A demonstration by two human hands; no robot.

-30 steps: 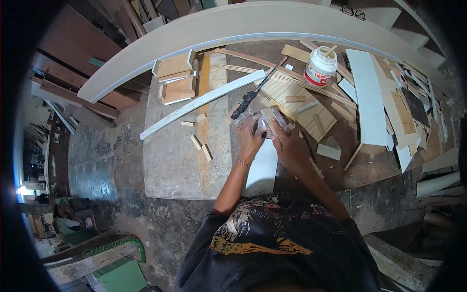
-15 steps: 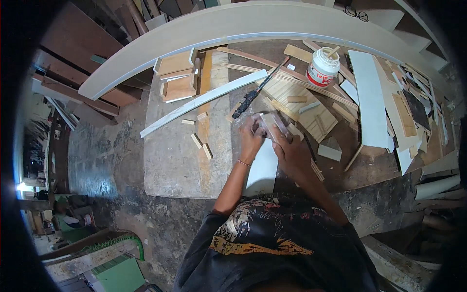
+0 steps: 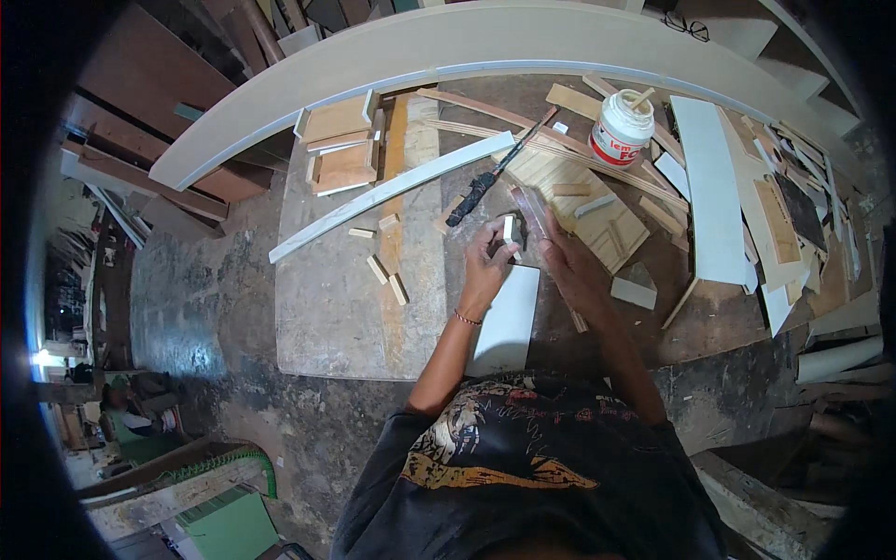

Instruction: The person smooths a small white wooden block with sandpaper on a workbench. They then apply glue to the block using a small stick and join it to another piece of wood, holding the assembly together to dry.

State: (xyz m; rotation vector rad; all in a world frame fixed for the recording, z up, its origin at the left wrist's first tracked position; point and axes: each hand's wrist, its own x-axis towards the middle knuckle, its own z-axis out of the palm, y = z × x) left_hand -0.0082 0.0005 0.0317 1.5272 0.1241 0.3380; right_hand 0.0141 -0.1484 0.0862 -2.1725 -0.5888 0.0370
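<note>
My left hand [image 3: 487,265] is closed around a small block [image 3: 510,230] with a white face, its fingertips pinching the sides. Just right of it, my right hand [image 3: 567,261] grips a flat, narrow wooden block [image 3: 530,213], apart from the small one. Its underside is hidden, so I cannot tell whether it has an abrasive face. Below the hands lies a white panel [image 3: 507,317]. Beyond them rests a long thin tool [image 3: 476,198] with a black wrapped handle. Several small wood blocks [image 3: 377,269] lie on the worktable [image 3: 327,322] to the left.
A long white strip [image 3: 392,196] crosses the table's left side, near small wooden trays [image 3: 343,170]. An open glue jar [image 3: 621,131] with a stick in it stands at the back right. Plywood [image 3: 611,238], a long white board [image 3: 707,187] and offcuts crowd the right.
My right hand has shifted slightly right and turned the flat wooden block away from the left hand. The small white-faced block in my left hand has come into view.
</note>
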